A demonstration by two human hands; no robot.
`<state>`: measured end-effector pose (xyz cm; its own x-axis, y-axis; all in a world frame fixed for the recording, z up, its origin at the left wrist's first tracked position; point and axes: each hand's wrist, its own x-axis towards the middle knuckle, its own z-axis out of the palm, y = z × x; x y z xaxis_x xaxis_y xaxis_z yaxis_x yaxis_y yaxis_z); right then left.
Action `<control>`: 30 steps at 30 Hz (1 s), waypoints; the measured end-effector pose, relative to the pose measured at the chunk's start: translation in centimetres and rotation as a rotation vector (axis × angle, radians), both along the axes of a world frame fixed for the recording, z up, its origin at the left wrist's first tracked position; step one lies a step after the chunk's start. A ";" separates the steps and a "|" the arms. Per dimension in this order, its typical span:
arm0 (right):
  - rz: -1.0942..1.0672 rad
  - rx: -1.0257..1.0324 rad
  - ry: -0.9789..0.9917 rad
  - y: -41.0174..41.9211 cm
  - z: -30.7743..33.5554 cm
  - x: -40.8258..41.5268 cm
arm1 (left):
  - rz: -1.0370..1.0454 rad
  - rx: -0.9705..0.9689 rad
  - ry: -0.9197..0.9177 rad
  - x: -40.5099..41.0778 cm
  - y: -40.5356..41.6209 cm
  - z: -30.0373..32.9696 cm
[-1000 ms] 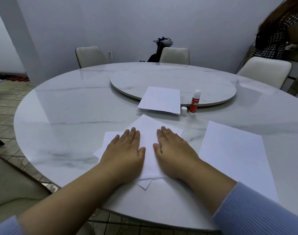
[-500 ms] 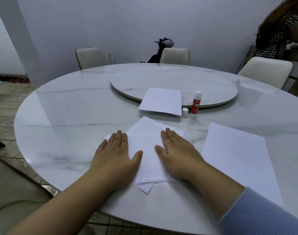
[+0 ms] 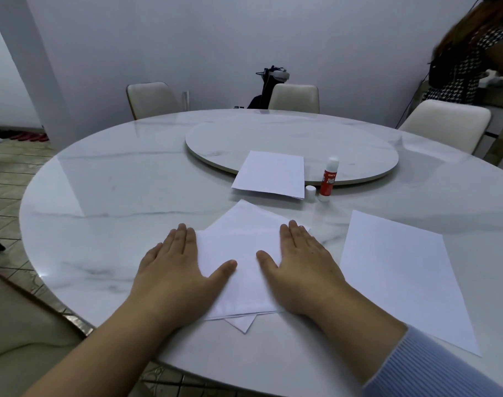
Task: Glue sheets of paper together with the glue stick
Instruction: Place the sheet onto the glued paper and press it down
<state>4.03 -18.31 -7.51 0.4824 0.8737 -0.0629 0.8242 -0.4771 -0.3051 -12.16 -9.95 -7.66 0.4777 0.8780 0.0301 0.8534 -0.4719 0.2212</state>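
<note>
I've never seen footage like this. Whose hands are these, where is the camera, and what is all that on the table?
There is no machine here: a person wears a wide-angle camera on the head, looking forward and down, so you see their own arms. The left hand and right hand lie flat, fingers straight, pressing on a stack of white sheets whose corners do not line up. Nothing is gripped. The round marble table also carries a single sheet to the right and another sheet resting partly on the raised turntable. Beside that sheet stands a red glue stick, uncapped, with its white cap next to it. Chairs and another person are in the background.
</note>
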 end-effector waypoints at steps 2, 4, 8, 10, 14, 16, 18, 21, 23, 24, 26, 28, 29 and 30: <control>-0.013 0.039 0.015 0.0 0.2 0.0 | 0.017 0.003 -0.014 0.1 -0.1 0.0; -0.018 0.110 -0.001 -0.1 0.7 0.1 | 0.028 0.005 -0.030 0.1 -0.1 0.0; -0.003 0.298 0.019 -0.8 2.1 0.1 | 0.026 0.005 -0.043 -0.1 -0.1 0.0; -0.011 0.447 0.183 -1.2 2.7 0.3 | 0.038 0.003 -0.059 -0.1 0.1 -0.1; -0.023 0.569 0.655 -2.5 3.8 2.1 | 0.067 -0.009 -0.105 -0.1 0.4 -0.3; 0.026 0.488 0.789 -3.2 4.2 2.7 | 0.079 -0.024 -0.139 0.0 0.7 -0.3; 0.045 0.433 0.721 -3.5 4.6 3.1 | 0.103 -0.082 -0.320 -0.1 1.0 -0.1; -0.023 0.643 0.706 -3.6 6.2 3.7 | 0.187 -0.180 -0.812 -0.8 1.0 0.6; -0.131 0.887 0.718 -3.4 7.6 4.1 | 0.208 -0.179 -0.960 -1.1 0.9 1.1; -0.192 0.986 0.736 -2.8 8.3 4.1 | 0.207 -0.182 -0.973 -1.1 0.9 1.2; -0.285 1.080 0.827 -1.0 9.3 3.8 | 0.186 -0.207 -0.956 -1.1 0.9 1.1; -0.294 1.082 1.041 1.7 9.9 3.4 | 0.172 -0.212 -0.922 -0.9 1.1 0.9; -0.302 1.069 1.142 3.1 10.0 2.9 | 0.175 -0.215 -0.900 -0.9 1.0 0.8; -0.344 1.058 1.202 4.4 9.9 2.5 | 0.180 -0.215 -0.877 -0.9 1.0 0.8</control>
<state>6.52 -13.92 2.38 0.7707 0.6372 -0.0025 -0.2086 0.2486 -0.9459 -13.03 -8.91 -6.84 0.2164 0.9655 0.1448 0.3948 -0.2222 0.8915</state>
